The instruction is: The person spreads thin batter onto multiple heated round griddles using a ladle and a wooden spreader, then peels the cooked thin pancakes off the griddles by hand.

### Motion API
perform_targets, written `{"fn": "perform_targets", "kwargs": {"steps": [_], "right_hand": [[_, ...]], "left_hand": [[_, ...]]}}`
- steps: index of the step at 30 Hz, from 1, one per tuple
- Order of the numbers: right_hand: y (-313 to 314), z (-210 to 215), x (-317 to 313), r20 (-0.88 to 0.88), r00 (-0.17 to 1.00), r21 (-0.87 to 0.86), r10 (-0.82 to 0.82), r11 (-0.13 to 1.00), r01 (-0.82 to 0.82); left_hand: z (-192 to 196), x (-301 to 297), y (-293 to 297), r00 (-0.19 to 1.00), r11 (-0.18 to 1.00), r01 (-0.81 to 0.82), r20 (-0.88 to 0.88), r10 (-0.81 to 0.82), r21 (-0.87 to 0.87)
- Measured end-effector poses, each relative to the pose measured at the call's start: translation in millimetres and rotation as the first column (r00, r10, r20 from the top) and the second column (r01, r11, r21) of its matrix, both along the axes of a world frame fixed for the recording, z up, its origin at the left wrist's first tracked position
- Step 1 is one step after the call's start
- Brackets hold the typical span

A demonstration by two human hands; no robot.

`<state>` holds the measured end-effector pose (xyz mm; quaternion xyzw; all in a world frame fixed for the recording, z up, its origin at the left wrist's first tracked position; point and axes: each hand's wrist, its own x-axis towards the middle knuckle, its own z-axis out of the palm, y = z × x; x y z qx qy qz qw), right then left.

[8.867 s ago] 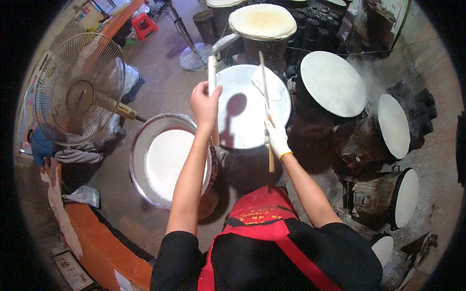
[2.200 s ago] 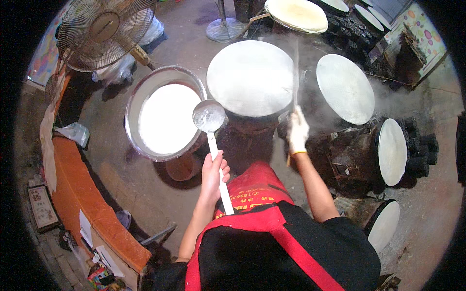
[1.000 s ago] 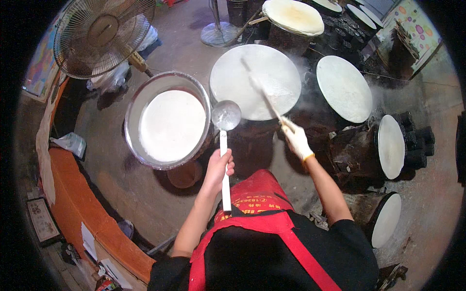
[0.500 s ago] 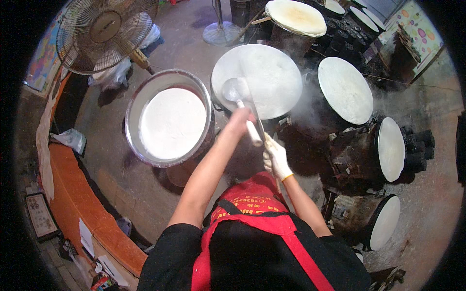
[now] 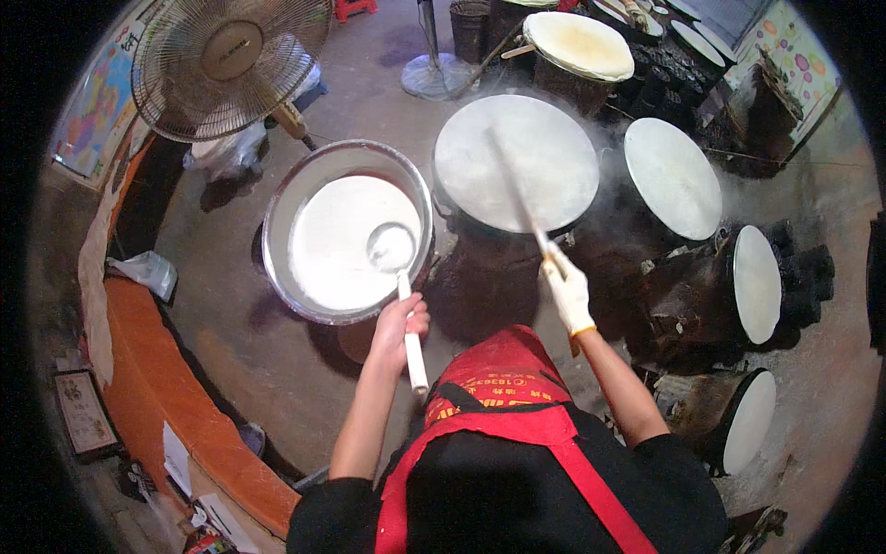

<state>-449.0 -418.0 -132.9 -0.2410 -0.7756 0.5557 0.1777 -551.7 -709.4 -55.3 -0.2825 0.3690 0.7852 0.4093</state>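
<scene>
My left hand (image 5: 399, 325) is closed round the white handle of a ladle (image 5: 391, 247). The ladle's round bowl is over the near right part of a deep metal pot (image 5: 269, 242) of smooth white batter (image 5: 332, 242); whether it touches the batter I cannot tell. In a white glove, my right hand (image 5: 566, 291) grips a long thin spatula (image 5: 513, 175), smeared by motion. Its blade reaches across a large round griddle (image 5: 563, 152) covered with a pale, steaming layer of batter.
More round griddles curve along the right, including one (image 5: 672, 177) and another (image 5: 757, 284) with pale sheets. At the back, a yellowish round sheet (image 5: 580, 44) sits on a stand. A fan (image 5: 231, 54) stands at far left, above an orange-brown curved bench (image 5: 152, 369).
My left hand has carried the ladle from over the griddle leftward to the pot. My right hand has drawn away from it, and the spatula lies at a different slant across the griddle.
</scene>
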Motion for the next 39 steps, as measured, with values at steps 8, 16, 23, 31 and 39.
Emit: {"fn": "perform_targets", "kwargs": {"steps": [8, 16, 23, 31, 39], "right_hand": [[-62, 20, 24, 0.482, 0.861, 0.393, 0.161, 0.839, -0.376], [-10, 30, 41, 0.485, 0.839, 0.281, -0.246, 0.952, 0.117], [-39, 36, 95, 0.512, 0.84, 0.176, 0.176, 0.936, -0.304], [171, 36, 189, 0.296, 0.784, 0.262, -0.545, 0.836, 0.482], [354, 41, 299, 0.4, 0.706, 0.461, -0.584, 0.794, 0.396]], "left_hand": [[-12, 28, -55, 0.988, 0.981, -0.149, -0.06, 0.142, -0.127], [11, 1, 45, 0.944, 0.975, 0.189, -0.251, -0.212, -0.114], [42, 7, 112, 0.919, 0.903, 0.393, -0.103, -0.381, 0.171], [56, 73, 262, 0.81, 0.781, 0.549, 0.04, -0.585, 0.298], [62, 160, 390, 0.753, 0.821, 0.4, 0.364, -0.547, 0.407]]}}
